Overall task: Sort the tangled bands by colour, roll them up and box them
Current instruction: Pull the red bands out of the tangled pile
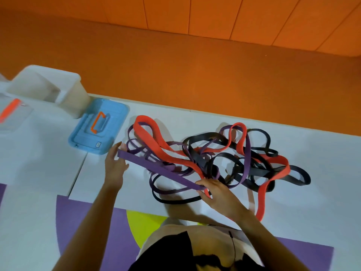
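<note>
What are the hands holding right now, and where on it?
A purple band, stretched between them: the left hand pinches its looped end, the right hand grips it beside the tangle.

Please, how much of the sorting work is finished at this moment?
Almost nothing yet. Done: the box stands open, a blue lid lying beside it. In hand: the left hand and right hand hold one purple band taut over the tangle. Left: red, black and purple bands are all tangled together; none is rolled.
</note>
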Tool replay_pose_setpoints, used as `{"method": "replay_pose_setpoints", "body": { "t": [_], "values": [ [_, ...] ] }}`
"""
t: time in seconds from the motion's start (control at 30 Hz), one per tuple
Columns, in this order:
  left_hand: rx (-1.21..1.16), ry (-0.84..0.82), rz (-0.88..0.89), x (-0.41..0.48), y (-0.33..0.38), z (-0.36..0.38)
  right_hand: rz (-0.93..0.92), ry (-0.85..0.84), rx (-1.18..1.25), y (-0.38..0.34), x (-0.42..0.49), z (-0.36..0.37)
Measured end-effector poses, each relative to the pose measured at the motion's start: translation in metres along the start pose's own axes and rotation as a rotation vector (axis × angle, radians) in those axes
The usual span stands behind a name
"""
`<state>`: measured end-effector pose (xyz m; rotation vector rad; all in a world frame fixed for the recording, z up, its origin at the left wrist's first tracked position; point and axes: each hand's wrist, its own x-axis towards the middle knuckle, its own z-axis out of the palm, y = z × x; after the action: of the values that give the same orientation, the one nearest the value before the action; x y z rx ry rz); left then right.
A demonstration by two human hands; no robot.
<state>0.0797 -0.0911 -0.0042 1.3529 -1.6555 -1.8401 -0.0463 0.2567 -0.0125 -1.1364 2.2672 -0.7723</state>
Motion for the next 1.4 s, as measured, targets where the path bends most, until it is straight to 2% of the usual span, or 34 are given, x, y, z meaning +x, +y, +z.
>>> {"method": "replay_pose_setpoints", "body": {
  "t": [0.07, 0.13, 0.23, 0.27, 0.33, 0.43, 0.53, 0.63, 0.7, 0.77, 0.87, 0.9, 1.0, 1.07, 1.13, 1.3, 1.4],
  "values": [
    [-0.089, -0.105, -0.161, 0.008, -0.008, -0.003, -0.001, -0.006, -0.017, 0.003, 0.002, 0.001],
    [-0.097, -0.13, -0.222, 0.016, -0.017, -0.004, -0.017, -0.022, -0.028, 0.008, 0.002, 0.005],
    [-0.11, 0.037, -0.311, 0.026, -0.026, -0.001, 0.016, -0.07, -0.021, 0.016, 0.001, 0.008],
    [-0.143, 0.056, -0.376, 0.027, -0.029, 0.0, 0.028, -0.083, -0.018, 0.018, 0.001, 0.009],
    [-0.184, -0.007, -0.419, 0.024, -0.029, 0.004, 0.046, -0.119, -0.009, 0.019, 0.002, 0.009],
    [-0.325, -0.074, -0.281, 0.024, -0.023, 0.008, 0.068, -0.14, 0.03, 0.017, 0.004, 0.007],
    [-0.424, -0.008, -0.116, 0.032, -0.013, 0.007, 0.06, -0.07, 0.059, 0.017, 0.007, 0.006],
    [-0.421, 0.02, 0.067, 0.035, -0.005, 0.0, 0.096, -0.078, 0.083, 0.017, 0.012, 0.005],
    [-0.299, 0.03, 0.177, 0.034, -0.002, -0.006, 0.13, -0.107, 0.074, 0.021, 0.015, 0.006],
    [-0.056, 0.077, 0.256, 0.032, -0.005, -0.01, 0.134, -0.155, 0.044, 0.027, 0.018, 0.005],
    [0.09, 0.109, 0.246, 0.03, -0.016, -0.013, 0.056, -0.182, 0.013, 0.025, 0.031, -0.002],
    [0.114, 0.123, 0.237, 0.029, -0.019, -0.014, 0.021, -0.143, -0.015, 0.021, 0.039, -0.004],
    [0.126, 0.153, 0.189, 0.031, -0.027, -0.017, -0.162, 0.17, -0.133, 0.006, 0.081, -0.005],
    [0.099, 0.162, 0.158, 0.034, -0.029, -0.018, -0.163, 0.258, -0.131, -0.012, 0.122, -0.004],
    [0.081, 0.153, 0.133, 0.034, -0.029, -0.016, -0.046, 0.181, -0.072, -0.03, 0.164, 0.002],
    [0.061, 0.128, 0.067, 0.034, -0.028, -0.007, 0.239, -0.179, 0.104, -0.068, 0.241, 0.042],
    [0.069, 0.091, 0.058, 0.034, -0.029, -0.004, 0.311, -0.293, -0.068, -0.076, 0.258, 0.078]
  ]
}}
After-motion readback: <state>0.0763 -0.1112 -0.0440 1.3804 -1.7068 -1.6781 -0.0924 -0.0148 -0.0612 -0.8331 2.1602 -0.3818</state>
